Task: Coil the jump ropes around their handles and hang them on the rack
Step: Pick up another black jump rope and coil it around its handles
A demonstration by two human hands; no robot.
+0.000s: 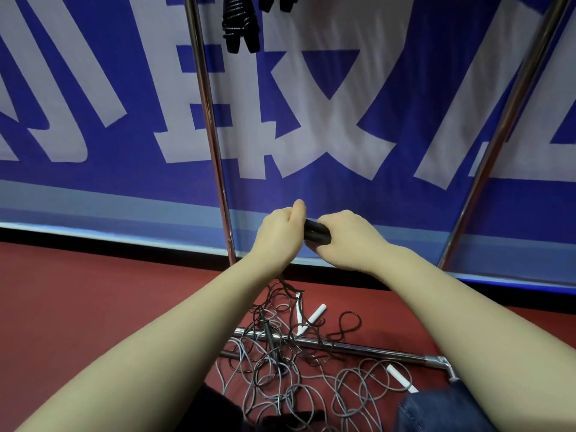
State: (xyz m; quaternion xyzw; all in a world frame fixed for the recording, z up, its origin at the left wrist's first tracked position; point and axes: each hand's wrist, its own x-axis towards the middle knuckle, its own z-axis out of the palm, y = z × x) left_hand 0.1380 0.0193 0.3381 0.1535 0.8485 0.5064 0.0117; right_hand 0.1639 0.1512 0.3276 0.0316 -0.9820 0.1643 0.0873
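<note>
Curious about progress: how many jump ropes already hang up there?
2. One coiled black jump rope hangs right of the left rack pole; a second black bundle is cut by the top edge. More may hang above.

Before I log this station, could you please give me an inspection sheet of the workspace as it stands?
Surface: red floor, partly covered by rope.
Job's things: black handles held up near the rack pole; a black rope drops from them into the rope tangle; white handles lie in it; one coiled rope hangs at the top.
Clutter: nothing seen.
Hands: left hand and right hand both grip the black handles.
Cables: nothing seen besides the ropes.
Surroundings: blue banner with white characters behind the rack; the base bar lies under the tangle.
</note>
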